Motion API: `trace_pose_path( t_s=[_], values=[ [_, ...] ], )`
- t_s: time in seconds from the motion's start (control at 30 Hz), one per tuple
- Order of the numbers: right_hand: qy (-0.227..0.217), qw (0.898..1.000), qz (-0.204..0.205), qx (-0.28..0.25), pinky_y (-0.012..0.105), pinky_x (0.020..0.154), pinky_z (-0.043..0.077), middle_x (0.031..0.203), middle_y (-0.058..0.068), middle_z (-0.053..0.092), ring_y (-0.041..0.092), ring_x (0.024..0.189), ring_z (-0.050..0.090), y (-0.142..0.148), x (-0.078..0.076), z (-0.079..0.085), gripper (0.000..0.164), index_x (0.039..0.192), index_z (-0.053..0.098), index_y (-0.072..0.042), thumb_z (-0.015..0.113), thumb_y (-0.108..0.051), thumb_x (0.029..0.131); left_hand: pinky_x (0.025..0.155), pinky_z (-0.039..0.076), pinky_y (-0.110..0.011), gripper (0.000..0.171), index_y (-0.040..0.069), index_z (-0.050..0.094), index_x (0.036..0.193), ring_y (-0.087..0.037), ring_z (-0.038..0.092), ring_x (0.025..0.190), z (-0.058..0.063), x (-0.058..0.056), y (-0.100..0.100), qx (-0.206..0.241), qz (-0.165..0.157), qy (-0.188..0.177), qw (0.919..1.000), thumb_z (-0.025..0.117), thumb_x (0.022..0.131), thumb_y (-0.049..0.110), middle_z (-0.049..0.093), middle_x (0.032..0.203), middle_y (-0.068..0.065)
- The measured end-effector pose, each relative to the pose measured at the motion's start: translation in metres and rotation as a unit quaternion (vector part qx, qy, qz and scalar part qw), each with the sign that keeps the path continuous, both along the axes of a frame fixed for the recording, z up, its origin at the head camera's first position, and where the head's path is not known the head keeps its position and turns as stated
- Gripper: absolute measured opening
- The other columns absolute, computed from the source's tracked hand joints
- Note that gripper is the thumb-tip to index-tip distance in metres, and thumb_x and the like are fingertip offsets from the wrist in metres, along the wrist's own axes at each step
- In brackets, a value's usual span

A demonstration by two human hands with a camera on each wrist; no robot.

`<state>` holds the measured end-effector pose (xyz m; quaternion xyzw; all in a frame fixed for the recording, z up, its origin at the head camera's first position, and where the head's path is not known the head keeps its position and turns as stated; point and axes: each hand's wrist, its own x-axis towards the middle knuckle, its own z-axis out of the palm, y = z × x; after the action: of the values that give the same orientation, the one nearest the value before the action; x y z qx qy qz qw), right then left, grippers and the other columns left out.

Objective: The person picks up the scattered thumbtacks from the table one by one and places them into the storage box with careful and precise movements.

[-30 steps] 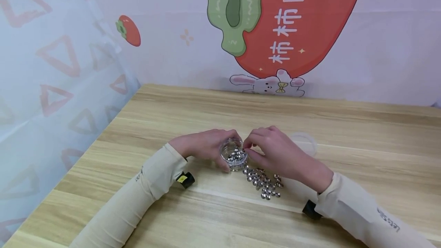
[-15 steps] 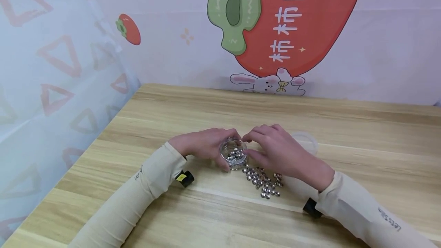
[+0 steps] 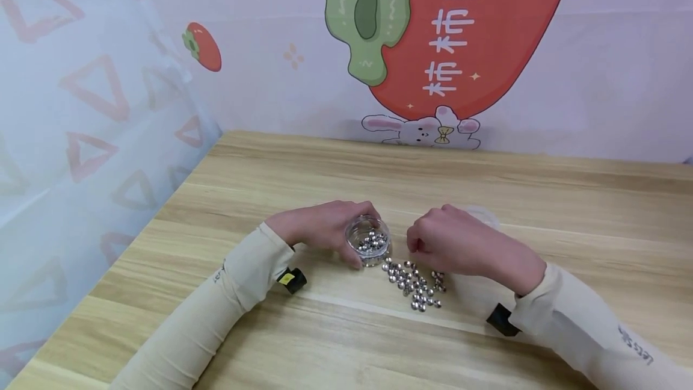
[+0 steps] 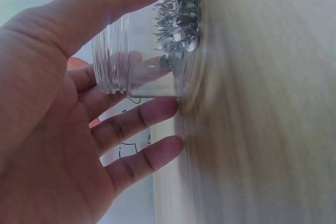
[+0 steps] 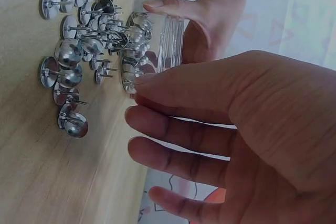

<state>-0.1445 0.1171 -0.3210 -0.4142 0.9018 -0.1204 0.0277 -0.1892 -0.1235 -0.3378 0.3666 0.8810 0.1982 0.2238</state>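
My left hand (image 3: pixel 325 227) grips a clear, threaded plastic jar (image 4: pixel 115 61) standing on the table, thumb on one side and fingers on the other. Silver thumbtacks (image 3: pixel 373 241) cover the jar's bottom. A loose pile of thumbtacks (image 3: pixel 403 278) lies right in front of the jar, heads and points turned various ways. My right hand (image 3: pixel 460 242) is just right of the jar, near the far side of the pile. In the right wrist view its thumb (image 5: pixel 178 85) meets the forefinger, while the other fingers are loosely bent. I cannot tell whether a tack is between those tips.
A clear round lid (image 3: pixel 483 215) lies behind my right hand, partly hidden by it. The wooden table (image 3: pixel 303 167) ends at a cloth backdrop (image 3: pixel 260 89) printed with a persimmon and a rabbit. Another patterned cloth (image 3: pixel 81 197) hangs along the left side.
My right hand has left the jar's rim, where its thumb and forefinger parted, and moved right with fingers drawn together. My left hand and the jar have stayed put.
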Motion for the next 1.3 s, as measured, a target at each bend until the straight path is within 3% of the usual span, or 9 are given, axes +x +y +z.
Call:
trace_pose_path(
  t_s=[0.27, 0.87, 1.03, 1.3],
  values=[
    [-0.034, 0.999, 0.01, 0.016, 0.027, 0.05, 0.044, 0.055, -0.01, 0.052, 0.006, 0.049, 0.044, 0.0, 0.002, -0.002, 0.018, 0.067, 0.067, -0.019, 0.073, -0.006, 0.078, 0.099, 0.046, -0.037, 0.072, 0.019, 0.049, 0.124, -0.014, 0.054, 0.109, -0.001, 0.001, -0.001, 0.0, 0.003, 0.001, 1.0, 0.089, 0.066, 0.03, 0.06, 0.121, 0.001],
    [-0.025, 1.0, 0.004, 0.008, 0.025, 0.048, 0.041, 0.052, -0.012, 0.048, 0.003, 0.046, 0.041, -0.002, 0.001, -0.007, 0.023, 0.063, 0.063, -0.02, 0.069, -0.004, 0.078, 0.097, 0.047, -0.035, 0.072, 0.017, 0.049, 0.123, -0.013, 0.054, 0.107, 0.0, -0.005, 0.001, 0.008, -0.01, 0.013, 0.9998, 0.089, 0.064, 0.029, 0.061, 0.119, 0.0],
    [0.005, 1.0, -0.009, -0.009, 0.025, 0.048, 0.044, 0.056, -0.011, 0.054, 0.005, 0.048, 0.044, -0.002, 0.0, -0.002, 0.017, 0.068, 0.066, -0.019, 0.071, -0.007, 0.079, 0.099, 0.046, -0.034, 0.073, 0.018, 0.049, 0.123, -0.012, 0.053, 0.109, 0.0, -0.004, 0.001, 0.0, -0.011, 0.021, 0.9997, 0.089, 0.064, 0.031, 0.061, 0.121, 0.0],
    [0.091, 0.991, -0.009, -0.1, 0.038, 0.066, 0.053, 0.071, -0.006, 0.067, 0.008, 0.057, 0.053, -0.013, 0.0, -0.008, 0.005, 0.079, 0.072, -0.013, 0.072, -0.008, 0.08, 0.099, 0.046, -0.035, 0.074, 0.017, 0.048, 0.124, -0.013, 0.054, 0.109, -0.002, -0.004, -0.001, 0.003, -0.011, 0.009, 0.9999, 0.089, 0.064, 0.03, 0.061, 0.121, 0.0]
  ],
)
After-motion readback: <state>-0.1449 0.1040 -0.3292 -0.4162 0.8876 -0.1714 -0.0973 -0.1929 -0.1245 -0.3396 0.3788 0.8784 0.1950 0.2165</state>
